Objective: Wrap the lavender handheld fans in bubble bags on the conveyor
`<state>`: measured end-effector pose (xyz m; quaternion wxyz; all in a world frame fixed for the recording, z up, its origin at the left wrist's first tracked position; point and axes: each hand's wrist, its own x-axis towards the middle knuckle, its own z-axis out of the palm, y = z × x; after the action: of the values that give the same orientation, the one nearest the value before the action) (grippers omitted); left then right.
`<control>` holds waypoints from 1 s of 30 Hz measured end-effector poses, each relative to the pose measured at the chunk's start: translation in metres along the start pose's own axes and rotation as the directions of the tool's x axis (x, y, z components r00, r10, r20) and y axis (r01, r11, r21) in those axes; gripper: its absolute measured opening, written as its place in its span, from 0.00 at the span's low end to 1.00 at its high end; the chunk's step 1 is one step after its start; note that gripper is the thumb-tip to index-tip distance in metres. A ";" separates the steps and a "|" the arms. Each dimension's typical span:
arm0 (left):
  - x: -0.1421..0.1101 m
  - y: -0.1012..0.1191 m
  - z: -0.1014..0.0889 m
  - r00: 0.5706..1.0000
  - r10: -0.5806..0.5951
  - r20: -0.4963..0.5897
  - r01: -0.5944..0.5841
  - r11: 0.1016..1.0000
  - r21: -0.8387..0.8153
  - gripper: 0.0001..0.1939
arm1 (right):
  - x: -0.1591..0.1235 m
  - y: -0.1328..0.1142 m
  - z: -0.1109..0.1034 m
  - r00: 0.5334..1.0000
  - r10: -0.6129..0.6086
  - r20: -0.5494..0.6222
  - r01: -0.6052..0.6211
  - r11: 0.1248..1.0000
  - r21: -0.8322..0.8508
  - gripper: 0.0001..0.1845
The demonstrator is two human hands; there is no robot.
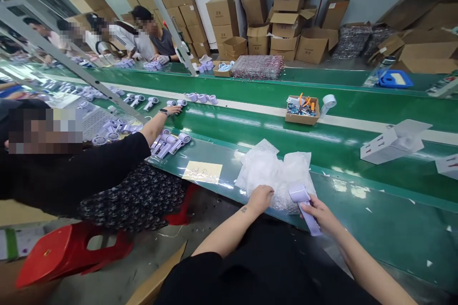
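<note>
My right hand (324, 214) is wrapped around the handle of a lavender handheld fan (299, 194), its round head up and its handle slanting down toward me. Just left of it, my left hand (261, 198) has its fingers curled at the near edge of a bubble wrap bag (263, 171). Several of these clear bags lie in an overlapping pile on the green work surface, under and beyond both hands. The left fingertips are partly hidden against the plastic.
A co-worker's hand (174, 110) reaches onto the green belt (243, 128) among lavender fans at left. A yellow note (202, 172) lies left of the bags. Farther off are a small box of tools (302, 113), a tape roll (329, 101) and an opened white box (390, 143).
</note>
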<state>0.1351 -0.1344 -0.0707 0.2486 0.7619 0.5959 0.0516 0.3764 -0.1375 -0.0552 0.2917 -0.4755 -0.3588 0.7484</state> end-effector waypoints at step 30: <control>0.034 0.045 -0.057 0.780 0.492 -0.387 -0.506 0.859 0.074 0.13 | -0.005 -0.059 0.032 0.992 0.130 -0.004 -0.130 0.991 0.029 0.20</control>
<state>0.1630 -0.0922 -0.0086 0.1143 0.8616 0.4094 0.2775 0.3548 -0.1164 0.0044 0.2502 -0.4956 -0.3155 0.7696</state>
